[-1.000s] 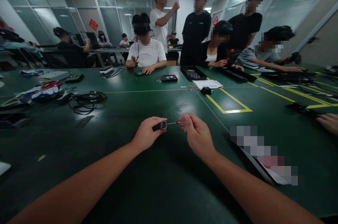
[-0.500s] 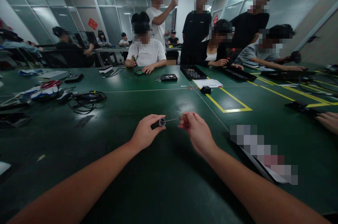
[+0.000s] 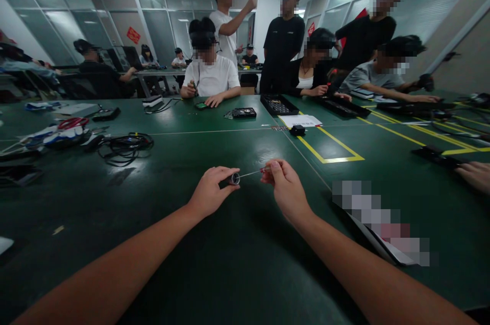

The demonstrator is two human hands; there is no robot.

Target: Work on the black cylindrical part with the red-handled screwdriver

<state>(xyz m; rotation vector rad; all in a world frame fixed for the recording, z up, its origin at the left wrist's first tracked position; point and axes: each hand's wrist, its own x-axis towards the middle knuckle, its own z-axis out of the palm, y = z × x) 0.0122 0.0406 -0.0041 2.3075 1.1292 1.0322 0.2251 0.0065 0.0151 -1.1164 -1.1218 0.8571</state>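
Observation:
My left hand is closed around a short dark cylindrical handle whose round metal end faces right. A thin metal bit runs from that end to my right hand, which pinches the bit's reddish far end between thumb and fingers. Both hands hover just above the green table in front of me, a few centimetres apart.
A blurred flat item lies right of my right arm. Tangled black cables and tools lie at the left. A yellow taped rectangle, a small black box and trays sit further back. Several people sit and stand across the table; another person's hand rests at the right edge.
Both hands have shifted slightly up the table with the handle and bit still held; my right fingers have turned a little on the bit's end.

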